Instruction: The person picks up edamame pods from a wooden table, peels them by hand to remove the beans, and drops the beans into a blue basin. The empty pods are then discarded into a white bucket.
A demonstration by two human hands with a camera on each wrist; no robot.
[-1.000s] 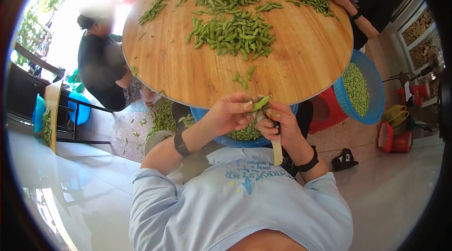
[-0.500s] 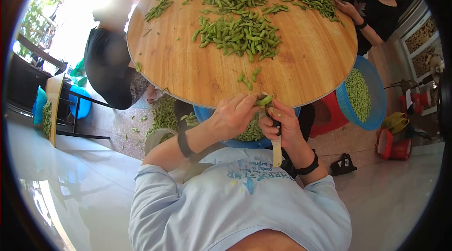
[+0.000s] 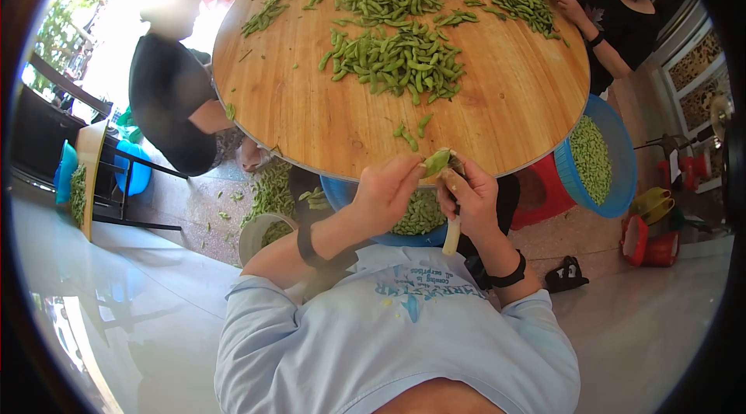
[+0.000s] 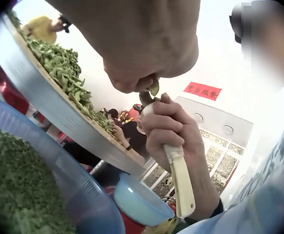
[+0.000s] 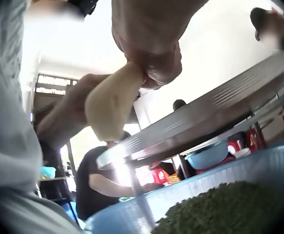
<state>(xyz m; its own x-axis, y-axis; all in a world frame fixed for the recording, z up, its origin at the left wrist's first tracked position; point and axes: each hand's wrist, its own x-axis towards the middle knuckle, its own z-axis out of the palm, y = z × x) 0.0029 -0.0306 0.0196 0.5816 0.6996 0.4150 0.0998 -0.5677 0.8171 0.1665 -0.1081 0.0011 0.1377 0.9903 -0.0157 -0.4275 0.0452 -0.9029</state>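
Observation:
Over the near edge of the round table, the left hand [image 3: 391, 187] pinches one end of a green soybean pod [image 3: 437, 161]. Facing it, the right hand [image 3: 474, 195] has its fingers wrapped round a tool with a long cream handle [image 4: 182, 187], which points down towards the shirt; its working end is hidden by the fingers. The right fingertips meet the other end of the pod. Below both hands sits a blue basin [image 3: 336, 190] holding a heap of green beans [image 3: 420, 214]. Two or three loose pods [image 3: 404, 134] lie just beyond the hands.
Piles of pods [image 3: 396, 60] cover the middle and far side of the wooden table [image 3: 272, 115]. A second blue basin [image 3: 619, 154] of shelled beans stands at right. Pods litter the floor by a pale bucket [image 3: 252, 239]. One person [image 3: 167, 95] sits left, another [image 3: 622, 26] right.
The left hand turned over onto the pod and then drew slightly back, leaving the pod in fuller view. The cream handle has swung a little left. The person at left leans differently.

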